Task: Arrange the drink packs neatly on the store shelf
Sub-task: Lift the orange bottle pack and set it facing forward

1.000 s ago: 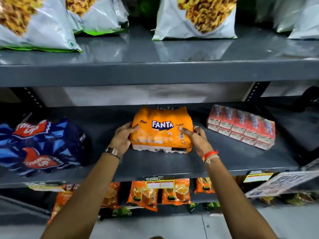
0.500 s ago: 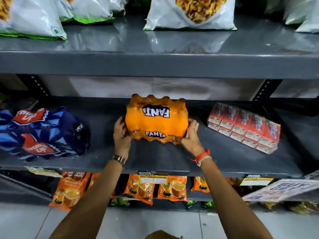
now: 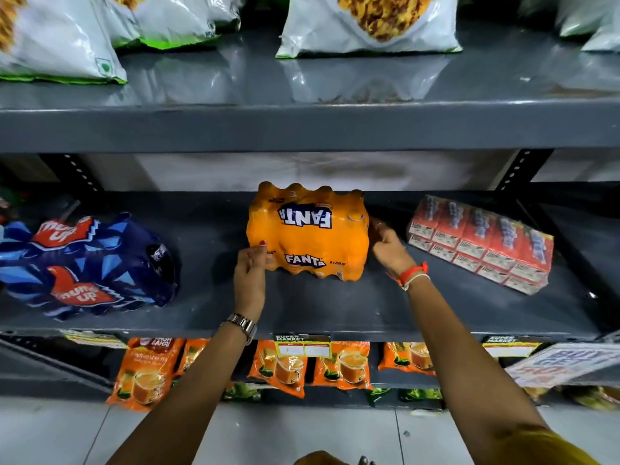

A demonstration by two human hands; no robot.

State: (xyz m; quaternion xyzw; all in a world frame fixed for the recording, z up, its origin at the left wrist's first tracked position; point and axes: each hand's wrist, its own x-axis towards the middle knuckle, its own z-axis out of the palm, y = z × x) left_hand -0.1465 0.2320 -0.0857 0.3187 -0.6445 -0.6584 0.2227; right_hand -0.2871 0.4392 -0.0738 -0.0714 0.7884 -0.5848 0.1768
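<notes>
Grey painted metal shelving [image 3: 302,129] fills the frame, its glossy boards reflecting the goods set on them. On the middle shelf [image 3: 335,307], at centre frame, an orange shrink-wrapped Fanta pack [image 3: 307,231] is seen standing; the taut film is scalloped over rounded bottle forms along its upper and lower edges, and the logo is printed upside down on the upper face and upright on the near face. The left hand [image 3: 250,271] is pressed against the pack's lower left corner, thumb on the film and fingers curled. The right hand [image 3: 389,245] is laid against the pack's right side; its fingertips are hidden behind the pack, so it cannot be told whether the film is pinched or merely touched. At left of frame a crumpled blue Thums Up pack [image 3: 84,263] is cut off by the edge. At right a red film-wrapped block of small cartons [image 3: 479,243] lies askew; its print is blurred. White glossy snack bags [image 3: 365,25] are cropped at the top. Orange tea pouches [image 3: 340,367], probably foil, are partly hidden below by the shelf lip and forearms.
</notes>
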